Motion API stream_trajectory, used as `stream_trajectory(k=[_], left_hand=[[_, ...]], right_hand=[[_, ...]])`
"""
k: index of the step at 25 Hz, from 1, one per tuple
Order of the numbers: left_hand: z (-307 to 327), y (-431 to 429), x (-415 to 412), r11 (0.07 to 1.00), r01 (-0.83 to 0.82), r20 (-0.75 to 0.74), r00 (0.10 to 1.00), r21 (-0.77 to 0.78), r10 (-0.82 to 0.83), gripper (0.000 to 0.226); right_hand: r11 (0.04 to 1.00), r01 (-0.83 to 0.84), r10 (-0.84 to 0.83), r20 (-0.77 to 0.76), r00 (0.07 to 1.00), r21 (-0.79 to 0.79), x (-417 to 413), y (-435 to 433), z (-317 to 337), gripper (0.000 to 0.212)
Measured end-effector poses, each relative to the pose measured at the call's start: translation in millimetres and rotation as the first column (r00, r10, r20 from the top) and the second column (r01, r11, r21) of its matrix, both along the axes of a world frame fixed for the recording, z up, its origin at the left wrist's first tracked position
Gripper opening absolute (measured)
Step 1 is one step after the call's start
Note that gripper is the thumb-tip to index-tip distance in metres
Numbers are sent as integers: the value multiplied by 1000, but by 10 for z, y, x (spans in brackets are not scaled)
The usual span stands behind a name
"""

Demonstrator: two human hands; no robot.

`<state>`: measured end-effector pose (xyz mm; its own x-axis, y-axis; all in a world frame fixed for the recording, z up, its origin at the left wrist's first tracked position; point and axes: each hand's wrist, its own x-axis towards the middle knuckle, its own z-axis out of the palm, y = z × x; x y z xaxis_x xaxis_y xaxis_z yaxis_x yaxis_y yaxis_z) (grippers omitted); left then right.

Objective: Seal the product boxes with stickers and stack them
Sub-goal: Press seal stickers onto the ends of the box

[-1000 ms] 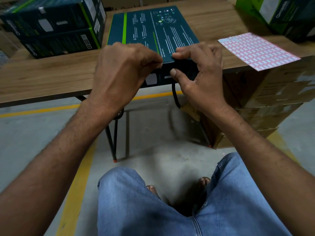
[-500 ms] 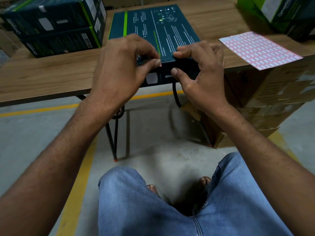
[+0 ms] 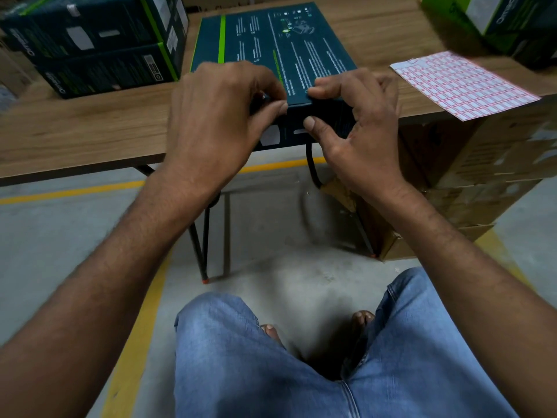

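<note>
A dark teal product box (image 3: 271, 46) with a green stripe lies flat at the near edge of the wooden table (image 3: 75, 131). My left hand (image 3: 217, 116) grips its near top edge, thumb and fingers pinched at the lid seam. My right hand (image 3: 352, 116) pinches the same edge, fingers on top and thumb on the front face. Whether a sticker sits under the fingers is hidden. A pink and white sticker sheet (image 3: 461, 82) lies to the right, overhanging the table edge.
Two stacked product boxes (image 3: 99, 46) stand at the back left. More green and dark boxes (image 3: 500, 22) sit at the back right. Brown cartons (image 3: 488, 170) are piled on the floor under the table's right end. My knees are below.
Both hands stay on the box's near edge. The left thumb and fingers have shifted slightly along the seam; the box has not moved.
</note>
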<state>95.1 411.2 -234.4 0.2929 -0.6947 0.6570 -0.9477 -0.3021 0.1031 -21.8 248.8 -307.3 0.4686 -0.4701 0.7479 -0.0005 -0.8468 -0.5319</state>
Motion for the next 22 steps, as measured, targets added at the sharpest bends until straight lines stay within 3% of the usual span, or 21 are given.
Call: stream_trajectory(k=[7, 13, 22], left_hand=[[-195, 28, 96, 991, 109, 101, 990, -73, -102, 27], [-290, 12, 102, 989, 102, 250, 966, -103, -73, 21], [-355, 18, 95, 989, 75, 194, 980, -126, -49, 22]], right_hand=[[1000, 1, -1, -8, 1000, 8, 4, 4, 6, 32], [1000, -4, 4, -13, 1000, 8, -5, 2, 2, 32], [1000, -1, 1, 5, 1000, -2, -8, -2, 10, 31]])
